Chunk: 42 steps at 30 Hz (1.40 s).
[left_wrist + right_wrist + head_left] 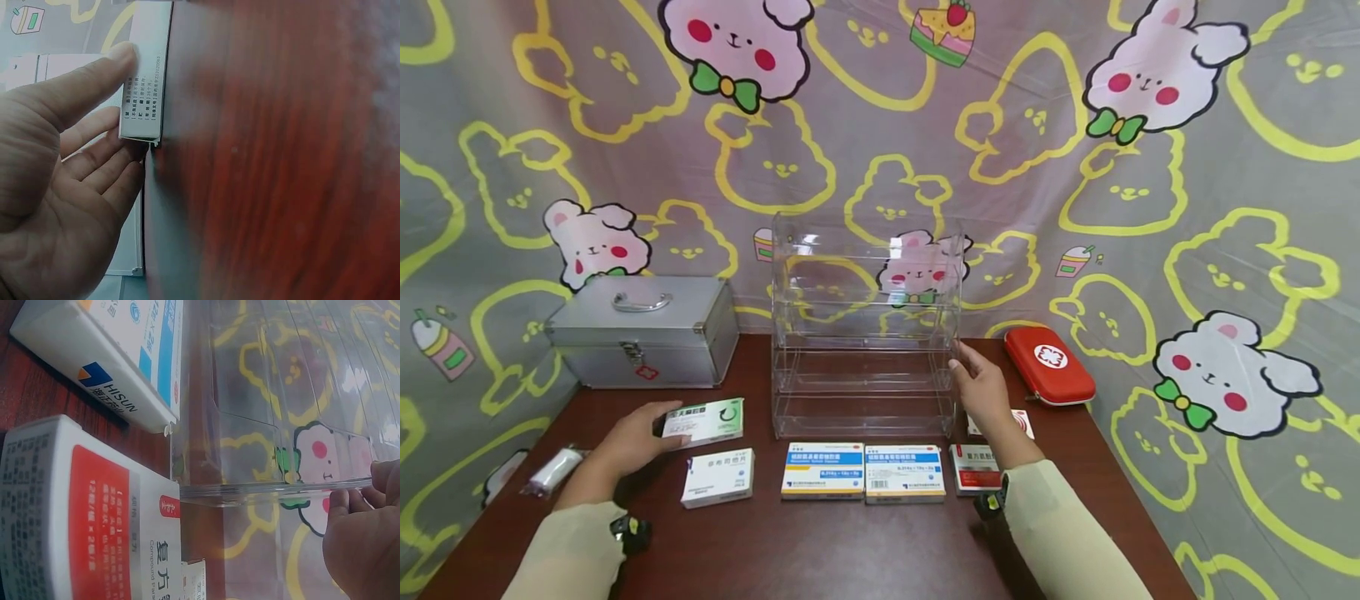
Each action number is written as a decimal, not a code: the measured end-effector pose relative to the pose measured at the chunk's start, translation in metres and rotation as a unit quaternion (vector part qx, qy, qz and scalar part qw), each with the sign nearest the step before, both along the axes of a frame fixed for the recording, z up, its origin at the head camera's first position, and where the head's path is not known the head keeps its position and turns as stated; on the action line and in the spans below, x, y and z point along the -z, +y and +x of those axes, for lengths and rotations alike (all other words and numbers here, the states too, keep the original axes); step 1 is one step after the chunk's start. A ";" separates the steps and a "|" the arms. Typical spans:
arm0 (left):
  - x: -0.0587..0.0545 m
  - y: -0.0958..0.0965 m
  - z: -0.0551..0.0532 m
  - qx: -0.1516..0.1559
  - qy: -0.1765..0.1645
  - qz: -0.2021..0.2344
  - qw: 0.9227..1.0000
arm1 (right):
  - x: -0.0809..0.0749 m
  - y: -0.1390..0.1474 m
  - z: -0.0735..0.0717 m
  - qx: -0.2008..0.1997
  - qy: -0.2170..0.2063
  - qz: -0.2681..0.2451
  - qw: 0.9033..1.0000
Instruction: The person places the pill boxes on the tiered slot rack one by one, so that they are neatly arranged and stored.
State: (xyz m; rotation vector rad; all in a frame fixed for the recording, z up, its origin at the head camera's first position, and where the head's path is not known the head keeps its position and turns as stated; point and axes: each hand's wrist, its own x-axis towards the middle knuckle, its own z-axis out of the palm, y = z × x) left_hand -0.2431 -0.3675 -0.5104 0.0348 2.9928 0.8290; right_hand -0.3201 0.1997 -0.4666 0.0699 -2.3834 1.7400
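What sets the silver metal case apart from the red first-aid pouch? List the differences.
The silver metal case is a hard-edged box with a top handle; the red first-aid pouch is rounded and flat with a white cross badge. The case is much larger. It stands back left of the clear acrylic shelf rack, the pouch on its right. Both are closed.

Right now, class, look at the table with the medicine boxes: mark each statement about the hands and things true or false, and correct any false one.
1. The left hand grips a green-and-white box. True.
2. The right hand holds the red pouch. False: it touches the side of the clear rack; the pouch lies apart, to its right.
3. The rack's shelves hold boxes. False: they are bare.
4. Two blue-striped boxes lie side by side in front of the rack. True.
5. The metal case stands open. False: its lid is shut.
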 end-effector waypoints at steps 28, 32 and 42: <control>-0.004 -0.004 0.009 -0.081 0.051 0.031 0.995 | 0.002 -0.001 0.003 0.012 -0.002 -0.017 1.000; -0.007 -0.004 0.013 -0.082 0.071 0.054 0.993 | 0.001 -0.001 0.003 0.013 0.001 -0.019 1.000; -0.034 0.010 0.019 -0.105 0.072 0.171 0.977 | 0.002 -0.003 0.002 0.027 -0.001 -0.017 0.999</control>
